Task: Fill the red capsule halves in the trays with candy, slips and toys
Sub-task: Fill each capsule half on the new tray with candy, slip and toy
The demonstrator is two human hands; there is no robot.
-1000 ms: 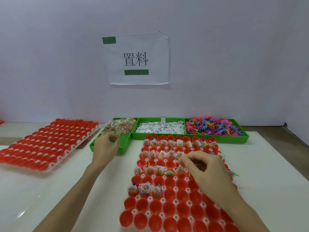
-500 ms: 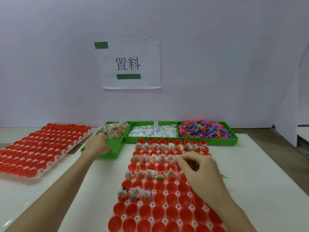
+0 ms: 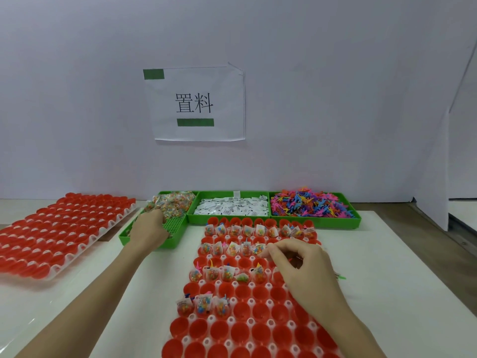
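So 3 green bins at the back: candy bin (image 3: 167, 229), slips (image 3: 229, 207), toys (image 3: 309, 205). Left hand (image 3: 148, 229) sits in the candy bin, grip hidden. Right hand (image 3: 302, 264), fingers curled, pinches something tiny over the near capsule tray (image 3: 247, 329), partly filled. A spare tray (image 3: 59, 233) sits left on the white table (image 3: 402, 280), whose right edge lies near the bare floor.

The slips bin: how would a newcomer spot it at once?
Find the row of three green bins against the back wall, beyond the capsule tray. The slips bin is the middle one. It alone holds white paper slips, between the candy bin and the toy bin.
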